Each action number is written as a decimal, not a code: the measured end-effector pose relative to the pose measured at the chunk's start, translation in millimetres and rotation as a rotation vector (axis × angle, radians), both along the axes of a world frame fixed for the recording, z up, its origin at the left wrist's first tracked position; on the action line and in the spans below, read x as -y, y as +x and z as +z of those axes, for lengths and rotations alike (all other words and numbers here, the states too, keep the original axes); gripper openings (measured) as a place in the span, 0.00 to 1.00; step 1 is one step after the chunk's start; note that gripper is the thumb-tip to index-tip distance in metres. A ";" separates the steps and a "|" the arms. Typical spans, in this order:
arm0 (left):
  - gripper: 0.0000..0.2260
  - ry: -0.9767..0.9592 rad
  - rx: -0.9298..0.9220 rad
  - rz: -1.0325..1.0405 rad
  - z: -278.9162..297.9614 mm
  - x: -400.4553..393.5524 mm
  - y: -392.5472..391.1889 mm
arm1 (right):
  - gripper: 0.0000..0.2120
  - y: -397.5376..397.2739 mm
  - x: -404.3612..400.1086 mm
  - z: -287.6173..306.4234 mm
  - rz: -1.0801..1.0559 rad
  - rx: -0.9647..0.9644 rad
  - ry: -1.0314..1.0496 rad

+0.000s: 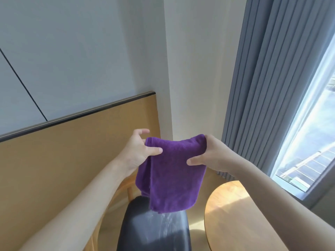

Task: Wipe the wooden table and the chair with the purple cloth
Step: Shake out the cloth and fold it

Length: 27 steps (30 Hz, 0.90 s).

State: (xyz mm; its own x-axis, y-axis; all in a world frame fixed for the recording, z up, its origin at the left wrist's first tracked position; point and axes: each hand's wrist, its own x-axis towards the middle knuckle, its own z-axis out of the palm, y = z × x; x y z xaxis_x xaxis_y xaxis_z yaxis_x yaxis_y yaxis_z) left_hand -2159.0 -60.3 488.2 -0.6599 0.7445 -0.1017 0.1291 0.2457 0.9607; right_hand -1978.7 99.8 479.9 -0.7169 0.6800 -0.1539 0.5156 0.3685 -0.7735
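Aloft, both hands pinch the purple cloth's top edge above the chair.

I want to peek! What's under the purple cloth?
Below the hanging purple cloth sits a dark padded chair seat, streaked pale. The cloth's lower edge covers a strip of it, hiding what lies there.

The purple cloth hides the chair back's top; wooden table cut off below

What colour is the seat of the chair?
Black, a bit shiny, on the chair seat in the head view.
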 end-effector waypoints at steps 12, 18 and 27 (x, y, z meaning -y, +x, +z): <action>0.02 -0.106 -0.895 -0.158 45.9 -45.1 19.2 | 0.29 43.7 -18.0 44.0 -0.157 -0.057 0.561; 0.03 0.104 -0.320 -0.402 74.1 -41.1 8.7 | 0.05 85.5 -7.8 66.6 -0.154 -0.355 0.290; 0.12 0.108 0.625 -0.397 -8.0 -46.2 66.7 | 0.09 111.6 50.2 37.8 -0.533 -0.614 -0.097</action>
